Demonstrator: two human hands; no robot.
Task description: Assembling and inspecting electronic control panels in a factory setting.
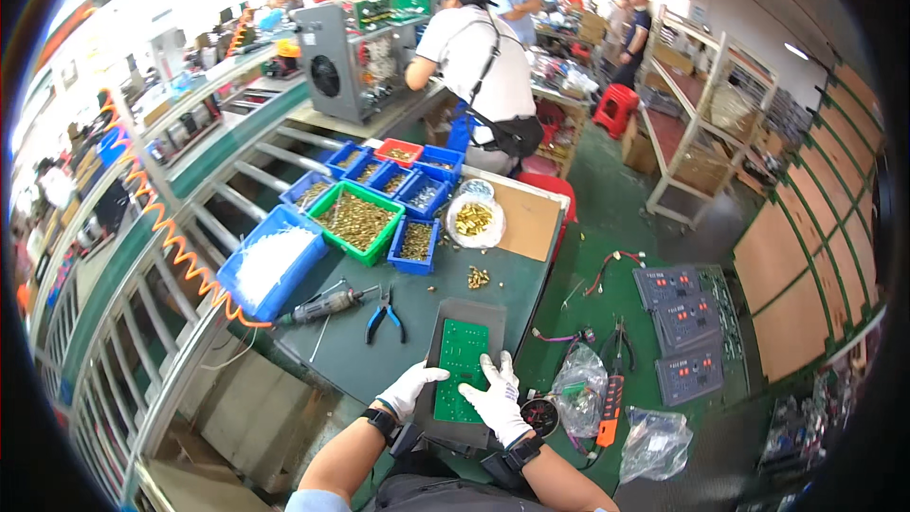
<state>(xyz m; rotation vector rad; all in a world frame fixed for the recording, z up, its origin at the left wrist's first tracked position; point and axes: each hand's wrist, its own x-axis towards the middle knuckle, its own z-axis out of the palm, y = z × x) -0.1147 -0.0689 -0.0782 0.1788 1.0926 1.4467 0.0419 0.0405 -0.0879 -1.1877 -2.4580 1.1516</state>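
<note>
Around the right hand, the light is bright and quite even. Far ahead and to its left, the background is washed out to white. On its right, a plastic bag shows small glare. Straight edges bend toward the black border.

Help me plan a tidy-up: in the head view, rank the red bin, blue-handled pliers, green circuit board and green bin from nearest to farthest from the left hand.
From the left hand:
1. Green circuit board: just to its right.
2. Blue-handled pliers: ahead, slightly left.
3. Green bin: farther ahead, also left.
4. Red bin: farthest, beyond the green bin.
</note>
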